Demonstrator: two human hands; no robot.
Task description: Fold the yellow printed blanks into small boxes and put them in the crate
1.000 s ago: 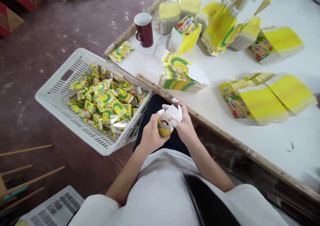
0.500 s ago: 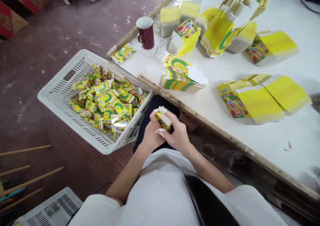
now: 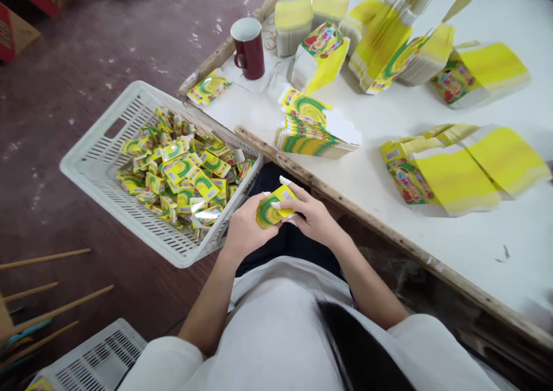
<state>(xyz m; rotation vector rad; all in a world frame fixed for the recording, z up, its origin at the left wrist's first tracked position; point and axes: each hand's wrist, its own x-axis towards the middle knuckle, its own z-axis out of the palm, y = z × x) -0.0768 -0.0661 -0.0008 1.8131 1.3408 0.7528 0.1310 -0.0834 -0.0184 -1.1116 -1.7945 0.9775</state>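
Between my two hands, above my lap, is a small yellow and green cardboard box (image 3: 272, 208) with a barcode near one end. My left hand (image 3: 247, 225) grips its left side, fingers closed round it. My right hand (image 3: 314, 213) holds the other end, thumb and fingers on its face and edge. To the left, a white plastic basket (image 3: 100, 169) holds a heap of similar small boxes (image 3: 184, 172). On the table ahead stands a row of flattened cartons (image 3: 313, 127), pressed together near the edge.
A dark red mug (image 3: 250, 54) stands near the corner of the white table (image 3: 440, 253), beside one flat carton (image 3: 209, 87). Several stacks of yellow cartons (image 3: 458, 169) cover the table's far and right parts. Another basket (image 3: 93, 359) and wooden sticks (image 3: 64, 309) are at lower left.
The box has turned in my hands, so its broad face with the barcode now shows. My hands have moved slightly apart around it. The view has shifted a little.
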